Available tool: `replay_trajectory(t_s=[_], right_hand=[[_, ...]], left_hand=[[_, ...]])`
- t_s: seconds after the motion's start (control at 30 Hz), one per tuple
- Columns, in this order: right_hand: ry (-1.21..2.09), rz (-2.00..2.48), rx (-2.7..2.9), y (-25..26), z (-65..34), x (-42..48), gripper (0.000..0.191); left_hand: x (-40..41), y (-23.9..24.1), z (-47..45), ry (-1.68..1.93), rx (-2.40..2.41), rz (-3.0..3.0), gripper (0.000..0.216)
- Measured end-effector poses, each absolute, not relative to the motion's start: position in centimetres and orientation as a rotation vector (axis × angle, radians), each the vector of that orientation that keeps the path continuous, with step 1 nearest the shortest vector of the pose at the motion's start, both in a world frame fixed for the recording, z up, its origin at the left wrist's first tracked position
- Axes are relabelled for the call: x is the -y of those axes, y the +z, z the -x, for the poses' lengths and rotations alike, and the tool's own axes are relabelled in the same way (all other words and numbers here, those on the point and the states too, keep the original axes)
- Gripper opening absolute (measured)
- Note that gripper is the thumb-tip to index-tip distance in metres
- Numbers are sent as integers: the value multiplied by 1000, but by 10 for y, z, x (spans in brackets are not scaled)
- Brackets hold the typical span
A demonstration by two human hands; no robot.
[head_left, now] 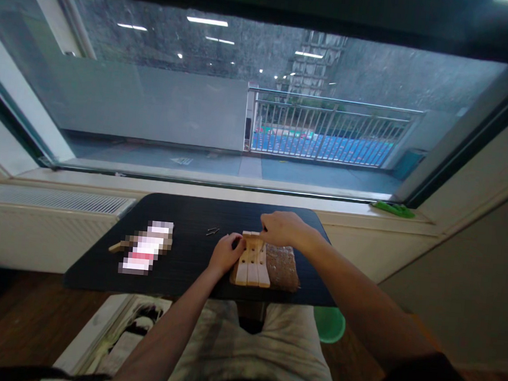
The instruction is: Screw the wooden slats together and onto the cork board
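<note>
Three pale wooden slats (253,273) lie side by side on the black table, with a few dark holes in them. Beside them on the right, and partly under them, is a brown rough-textured pad (282,269). My left hand (225,253) grips the slats' left edge with fingers and thumb. Curled into a fist, my right hand (284,229) is over the far right corner of the slats; whatever is inside it is hidden. Several small thin metal pieces (212,232), like screws or nails, lie left of the slats' far end.
On the left of the black table (185,267) is a blurred-out object (146,249) with a wooden handle-like end (116,247). A radiator (47,220) and a large window stand beyond. A green bin (329,324) is below, right; a green cloth (392,210) lies on the sill.
</note>
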State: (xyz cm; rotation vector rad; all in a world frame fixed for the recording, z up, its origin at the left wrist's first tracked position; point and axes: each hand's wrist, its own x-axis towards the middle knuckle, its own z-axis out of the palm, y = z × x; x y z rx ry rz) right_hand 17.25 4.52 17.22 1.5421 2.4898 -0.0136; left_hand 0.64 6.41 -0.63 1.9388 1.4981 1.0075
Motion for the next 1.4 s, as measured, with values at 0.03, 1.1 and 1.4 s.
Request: replay_trajectory(t_s=[0.03,1.1,1.4], right_hand=[[-13,-1546,-2487,172,-173,-45,40],[-111,-1517,-2411,174,-179,-46,38],[-107,-1471,-2393,180,-176,-42,34]], left_hand=[[-64,-6,-7,1007,-1498,-1940,24],[-64,-5,-6,1003,-1496,-1955,24],[-63,-3,-6,1013,-1501,-1959,24]])
